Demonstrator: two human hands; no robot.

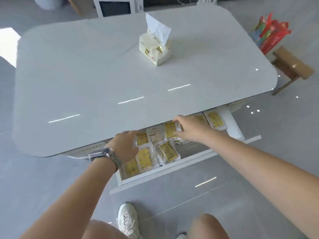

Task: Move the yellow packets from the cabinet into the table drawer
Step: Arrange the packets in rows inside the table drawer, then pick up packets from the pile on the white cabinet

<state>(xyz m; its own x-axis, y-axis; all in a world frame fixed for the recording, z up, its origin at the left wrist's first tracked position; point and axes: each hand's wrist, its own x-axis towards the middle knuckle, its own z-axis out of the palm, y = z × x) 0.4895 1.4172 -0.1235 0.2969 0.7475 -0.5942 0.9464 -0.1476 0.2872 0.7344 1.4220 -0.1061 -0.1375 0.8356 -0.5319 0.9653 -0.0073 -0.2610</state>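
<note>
The white table drawer point(172, 171) stands pulled out under the table's near edge, with several yellow packets point(145, 157) lying flat inside. My right hand point(189, 128) reaches into the drawer's back, its fingers closed on one yellow packet point(170, 130) that is held up on edge. My left hand point(124, 145), with a watch on the wrist, rests over the left part of the drawer, its fingers touching a packet point(141, 139); whether it grips it is unclear. One more packet point(214, 120) lies at the drawer's far right. The cabinet is out of view.
The glossy white table point(103, 75) carries a tissue pack point(155, 49). To its right stand a wooden stool point(291, 66) and red bags point(271, 35). My knees and a white shoe point(127, 219) are on the grey floor just below the drawer front.
</note>
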